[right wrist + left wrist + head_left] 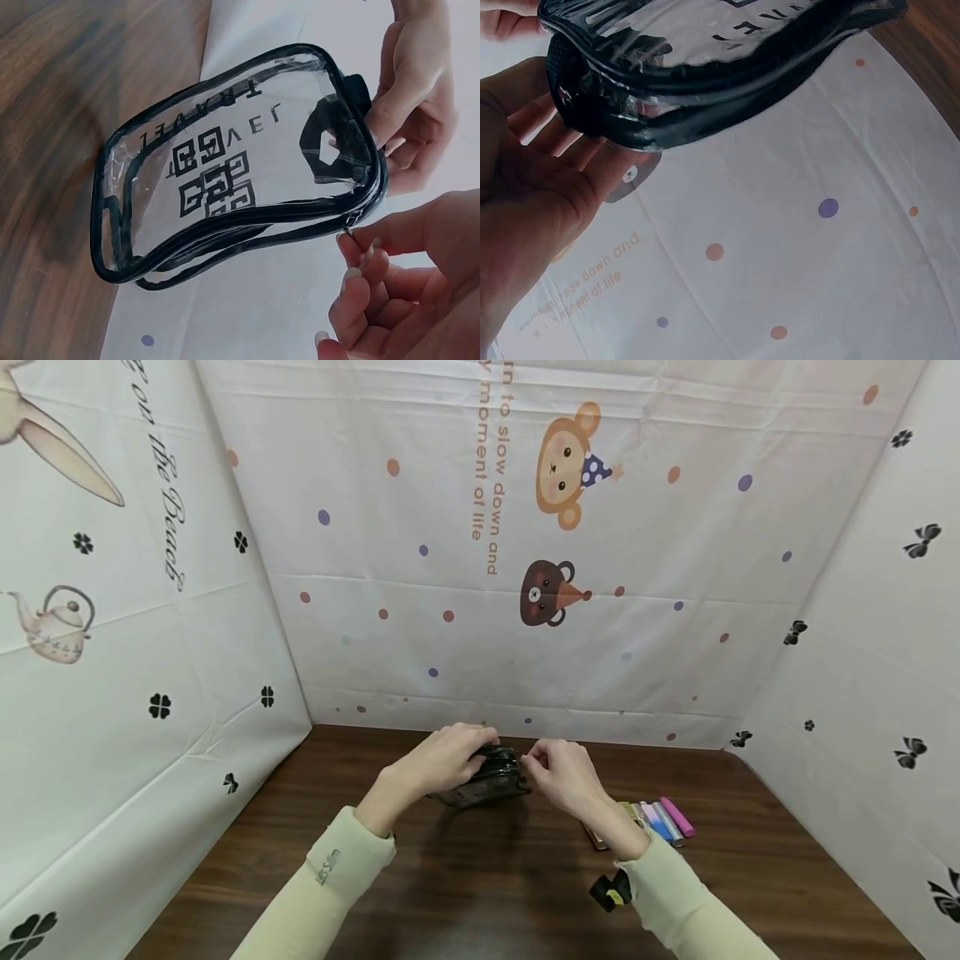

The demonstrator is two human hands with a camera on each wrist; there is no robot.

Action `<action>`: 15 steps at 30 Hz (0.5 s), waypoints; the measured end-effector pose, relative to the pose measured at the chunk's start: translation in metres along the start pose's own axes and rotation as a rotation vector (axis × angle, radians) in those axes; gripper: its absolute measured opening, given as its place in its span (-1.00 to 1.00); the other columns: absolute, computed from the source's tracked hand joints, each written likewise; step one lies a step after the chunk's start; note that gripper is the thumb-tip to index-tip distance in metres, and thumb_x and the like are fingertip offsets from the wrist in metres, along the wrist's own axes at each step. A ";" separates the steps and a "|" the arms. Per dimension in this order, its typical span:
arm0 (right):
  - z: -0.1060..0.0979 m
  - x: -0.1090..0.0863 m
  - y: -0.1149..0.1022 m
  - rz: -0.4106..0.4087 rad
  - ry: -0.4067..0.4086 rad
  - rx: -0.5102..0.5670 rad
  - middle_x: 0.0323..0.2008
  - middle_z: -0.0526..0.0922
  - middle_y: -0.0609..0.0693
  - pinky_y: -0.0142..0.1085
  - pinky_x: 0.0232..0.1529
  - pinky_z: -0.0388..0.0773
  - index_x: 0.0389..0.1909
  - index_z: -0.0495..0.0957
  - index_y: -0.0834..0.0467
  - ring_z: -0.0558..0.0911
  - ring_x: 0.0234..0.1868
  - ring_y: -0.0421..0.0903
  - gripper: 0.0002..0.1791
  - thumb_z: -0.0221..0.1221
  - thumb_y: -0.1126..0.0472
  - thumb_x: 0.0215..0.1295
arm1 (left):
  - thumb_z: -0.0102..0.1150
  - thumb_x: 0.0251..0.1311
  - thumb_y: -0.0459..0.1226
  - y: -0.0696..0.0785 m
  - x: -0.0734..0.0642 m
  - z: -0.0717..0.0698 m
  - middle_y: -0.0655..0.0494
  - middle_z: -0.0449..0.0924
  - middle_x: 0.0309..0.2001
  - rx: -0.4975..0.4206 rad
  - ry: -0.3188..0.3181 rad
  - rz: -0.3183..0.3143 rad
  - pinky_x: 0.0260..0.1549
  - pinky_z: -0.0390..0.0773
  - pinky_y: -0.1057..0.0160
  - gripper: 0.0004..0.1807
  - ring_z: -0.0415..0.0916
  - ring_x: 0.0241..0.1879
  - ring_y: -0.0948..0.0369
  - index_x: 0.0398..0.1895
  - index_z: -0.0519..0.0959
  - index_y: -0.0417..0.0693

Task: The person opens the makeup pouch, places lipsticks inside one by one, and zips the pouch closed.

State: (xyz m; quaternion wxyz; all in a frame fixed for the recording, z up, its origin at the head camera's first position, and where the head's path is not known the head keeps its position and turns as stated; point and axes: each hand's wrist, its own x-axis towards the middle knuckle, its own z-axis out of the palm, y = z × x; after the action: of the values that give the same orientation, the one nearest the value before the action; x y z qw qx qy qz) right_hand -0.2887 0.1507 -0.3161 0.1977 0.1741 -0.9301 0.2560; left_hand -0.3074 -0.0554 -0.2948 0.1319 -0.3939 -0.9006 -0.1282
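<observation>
One clear pouch (232, 171) has right-hand fingers (394, 231) pinching its zipper pull (352, 222).

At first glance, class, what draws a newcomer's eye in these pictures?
The clear, black-trimmed TRAVEL pouch probably wins, low centre in the head view, its end gripped by the left hand, its zipper pull pinched by the right hand. Next comes a magenta stick, at right on the table.

White, creased sheets wall in a dark wood-grain surface (772, 868). The far sheet (450, 647) carries coloured dots, sideways lettering (497, 468), a monkey face (558, 464) and a brown bear face (542, 593). The left sheet (112, 743) shows a teapot (56, 633) and black clovers; the right sheet (855, 685), black bows. Soft shadows darken the surface's middle.
</observation>
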 end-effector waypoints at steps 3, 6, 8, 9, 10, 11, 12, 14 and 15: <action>0.003 0.001 0.003 0.016 -0.010 -0.001 -0.71 0.53 -0.10 -0.36 -0.59 0.26 -0.53 0.64 0.12 0.33 -0.74 -0.23 -0.83 0.23 0.21 0.25 | 0.09 0.30 -0.38 0.000 -0.001 0.001 0.09 0.65 -0.09 -0.007 0.004 -0.004 -0.25 0.58 0.14 -0.80 0.60 -0.18 0.14 -0.05 0.54 -0.03; 0.006 0.002 0.005 0.036 -0.024 0.000 -0.70 0.55 -0.09 -0.36 -0.58 0.28 -0.50 0.67 0.13 0.35 -0.73 -0.23 -0.84 0.23 0.21 0.25 | 0.09 0.29 -0.39 0.000 -0.002 0.002 0.10 0.65 -0.12 -0.018 0.009 -0.003 -0.24 0.57 0.13 -0.82 0.59 -0.18 0.15 -0.08 0.53 -0.03; 0.007 0.002 0.006 0.042 -0.031 0.000 -0.68 0.56 -0.08 -0.36 -0.59 0.28 -0.49 0.67 0.13 0.35 -0.73 -0.24 -0.85 0.23 0.21 0.25 | 0.09 0.29 -0.39 0.000 -0.002 0.003 0.11 0.65 -0.14 -0.028 0.012 0.001 -0.25 0.56 0.14 -0.83 0.58 -0.20 0.16 -0.10 0.53 -0.03; 0.008 0.002 0.007 0.042 -0.033 -0.002 -0.68 0.56 -0.07 -0.36 -0.60 0.27 -0.49 0.67 0.13 0.34 -0.74 -0.23 -0.85 0.23 0.21 0.25 | 0.09 0.29 -0.39 -0.001 -0.003 0.003 0.11 0.65 -0.15 -0.032 0.011 0.001 -0.26 0.55 0.15 -0.84 0.57 -0.21 0.18 -0.11 0.53 -0.03; 0.008 0.002 0.007 0.042 -0.033 -0.004 -0.68 0.56 -0.07 -0.36 -0.60 0.27 -0.49 0.67 0.13 0.34 -0.74 -0.23 -0.85 0.24 0.21 0.25 | 0.09 0.29 -0.39 -0.001 -0.003 0.004 0.11 0.65 -0.15 -0.035 0.011 -0.001 -0.27 0.55 0.16 -0.84 0.57 -0.23 0.18 -0.11 0.53 -0.02; 0.008 0.002 0.007 0.039 -0.033 -0.005 -0.69 0.56 -0.08 -0.37 -0.60 0.26 -0.50 0.66 0.13 0.33 -0.74 -0.23 -0.84 0.24 0.20 0.25 | 0.08 0.29 -0.39 -0.002 -0.003 0.004 0.12 0.64 -0.16 -0.036 0.010 -0.002 -0.28 0.54 0.17 -0.84 0.56 -0.24 0.19 -0.11 0.52 -0.02; 0.007 0.003 0.007 0.038 -0.033 -0.002 -0.69 0.55 -0.08 -0.37 -0.60 0.25 -0.50 0.66 0.13 0.32 -0.75 -0.22 -0.84 0.24 0.20 0.25 | 0.08 0.30 -0.38 -0.002 -0.003 0.004 0.13 0.64 -0.16 -0.037 0.011 -0.006 -0.29 0.54 0.18 -0.85 0.55 -0.25 0.20 -0.12 0.52 -0.01; 0.006 0.003 0.006 0.034 -0.034 0.008 -0.70 0.53 -0.09 -0.37 -0.60 0.22 -0.52 0.64 0.12 0.30 -0.75 -0.21 -0.83 0.23 0.20 0.25 | 0.07 0.31 -0.38 -0.003 -0.003 0.003 0.14 0.64 -0.16 -0.033 0.013 -0.012 -0.31 0.53 0.20 -0.85 0.55 -0.26 0.21 -0.12 0.50 0.00; 0.005 0.004 0.006 0.031 -0.032 0.013 -0.70 0.53 -0.09 -0.37 -0.60 0.22 -0.53 0.64 0.12 0.29 -0.75 -0.21 -0.82 0.23 0.20 0.25 | 0.06 0.31 -0.38 -0.003 -0.003 0.003 0.14 0.64 -0.15 -0.033 0.013 -0.014 -0.32 0.52 0.20 -0.86 0.54 -0.26 0.21 -0.13 0.50 0.00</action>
State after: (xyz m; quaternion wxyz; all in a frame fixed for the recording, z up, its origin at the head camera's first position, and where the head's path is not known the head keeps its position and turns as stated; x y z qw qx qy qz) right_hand -0.2959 0.1514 -0.3209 0.1775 0.1649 -0.9341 0.2622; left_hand -0.3083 -0.0584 -0.2988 0.1301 -0.3887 -0.9003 -0.1465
